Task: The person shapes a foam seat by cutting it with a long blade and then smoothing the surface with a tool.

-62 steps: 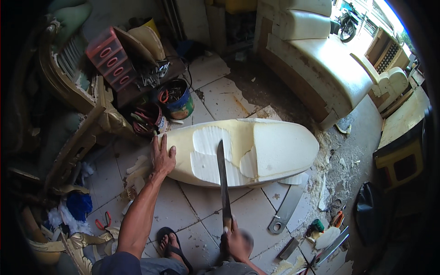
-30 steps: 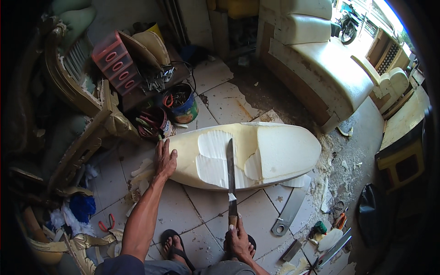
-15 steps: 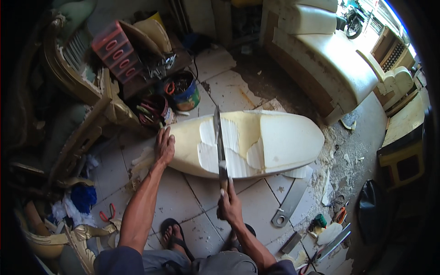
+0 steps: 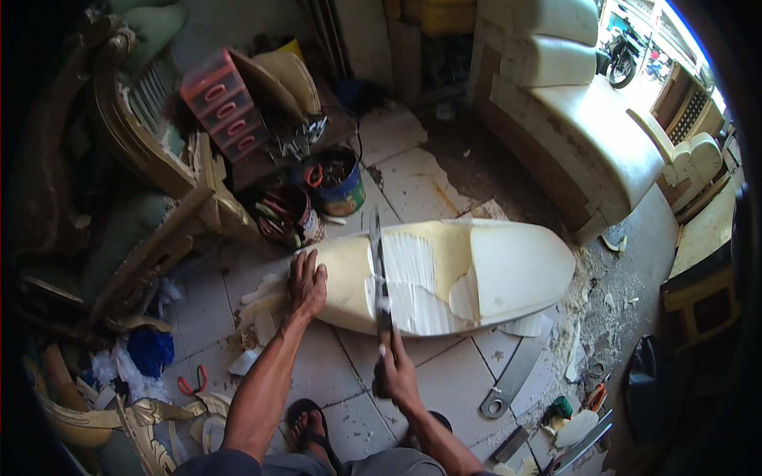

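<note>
A long cream foam seat pad (image 4: 520,266), shaped like a motorcycle seat, lies crosswise in front of me. Its middle is cut into white, ridged patches, and the rest is smooth and yellower. My right hand (image 4: 397,373) is closed round the handle of a long, narrow knife (image 4: 378,254). The blade points away from me across the foam, at the left edge of the ridged area. At the pad's left end rests my left hand (image 4: 307,284), palm down with fingers laid over the foam.
Buckets of tools (image 4: 337,186) stand beyond the pad, near a red drawer box (image 4: 226,103). A flat metal blade (image 4: 516,377) lies on the tiles at right, by foam scraps. Carved gold furniture (image 4: 151,151) stands left; a cream sofa (image 4: 583,119) stands far right.
The knife has moved left along the foam, over the left-hand white patch. My left hand stays on the pad's left end. The whole view has shifted slightly.
</note>
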`<state>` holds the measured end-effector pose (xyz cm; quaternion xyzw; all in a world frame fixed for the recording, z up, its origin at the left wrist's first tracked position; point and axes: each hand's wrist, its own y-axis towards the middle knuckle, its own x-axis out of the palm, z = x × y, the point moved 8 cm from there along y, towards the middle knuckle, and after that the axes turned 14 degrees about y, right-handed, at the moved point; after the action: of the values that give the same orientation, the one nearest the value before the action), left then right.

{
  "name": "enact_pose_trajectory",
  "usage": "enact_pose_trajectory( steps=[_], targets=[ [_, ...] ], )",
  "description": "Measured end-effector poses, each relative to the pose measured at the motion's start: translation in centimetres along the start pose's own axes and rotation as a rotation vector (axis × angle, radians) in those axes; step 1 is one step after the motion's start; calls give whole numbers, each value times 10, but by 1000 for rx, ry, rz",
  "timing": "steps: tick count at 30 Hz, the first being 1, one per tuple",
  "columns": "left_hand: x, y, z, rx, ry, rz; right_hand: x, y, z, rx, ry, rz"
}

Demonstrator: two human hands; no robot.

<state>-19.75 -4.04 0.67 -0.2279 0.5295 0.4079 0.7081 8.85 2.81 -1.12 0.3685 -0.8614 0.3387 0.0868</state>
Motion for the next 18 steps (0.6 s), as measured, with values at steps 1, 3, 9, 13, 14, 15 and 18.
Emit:
enact_pose_trajectory(
  steps=[1, 3, 9, 13, 14, 15, 18],
  targets=[
    [-7, 1, -4, -25, -63, 0, 22, 3, -25, 138, 134, -19],
    [-7, -13, -17, -47, -93, -20, 19, 4, -6, 93, 129, -44],
    [3, 3, -4, 12, -81, 78, 21, 8, -23, 51, 42, -53],
    [6, -3, -47, -61, -302, 16, 27, 6, 16, 15, -2, -106],
    [13, -1, -63, -86, -367, 48, 24, -22, 13, 17, -43, -129],
    [16, 0, -44, -60, -240, 40, 14, -30, 13, -197, -83, -131],
    [16, 1, -32, -31, -365, 26, 37, 17, 0, 28, 1, -151]
  ],
)
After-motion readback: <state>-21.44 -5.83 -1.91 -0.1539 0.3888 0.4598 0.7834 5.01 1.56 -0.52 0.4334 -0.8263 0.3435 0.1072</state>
